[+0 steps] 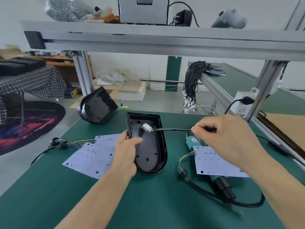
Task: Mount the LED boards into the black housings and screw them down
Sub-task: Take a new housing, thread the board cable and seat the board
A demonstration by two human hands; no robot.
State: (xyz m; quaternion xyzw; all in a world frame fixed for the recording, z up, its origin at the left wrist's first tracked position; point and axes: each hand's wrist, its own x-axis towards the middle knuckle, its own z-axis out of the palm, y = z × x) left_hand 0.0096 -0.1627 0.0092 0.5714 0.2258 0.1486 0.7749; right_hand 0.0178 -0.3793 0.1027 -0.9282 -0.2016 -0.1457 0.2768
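We work at a green matte surface (148, 204) under an aluminium-profile frame, with a workshop floor beyond its far edge.

Leftmost, a spare black housing (97, 105) leans on its side at the far edge, well apart from our fingers. Nearer, two pale LED boards (92, 154) lie flat and overlapping, thin stiff sheets speckled with small coloured dots, thin coloured wires trailing off to their left; they lie just beside our left hand (127, 151), partly under it.

That hand grips the left wall of the open housing (153, 156), thumb hooked over the rim into the cavity. The housing is glossy moulded plastic, square at the far end and rounded at the near one, with small screw bosses on its floor. No board is in it.

Over its far end hangs a white plastic connector (147, 127) on a black sheathed cable (171, 129), which the right hand (222, 138) pinches between thumb and curled fingers. We judge this the cable-routing step: the plug must be steered through the housing's hole before a board can seat.

Under that right wrist lies a third LED board (214, 162), resting on what looks like a screwdriver (224, 185).
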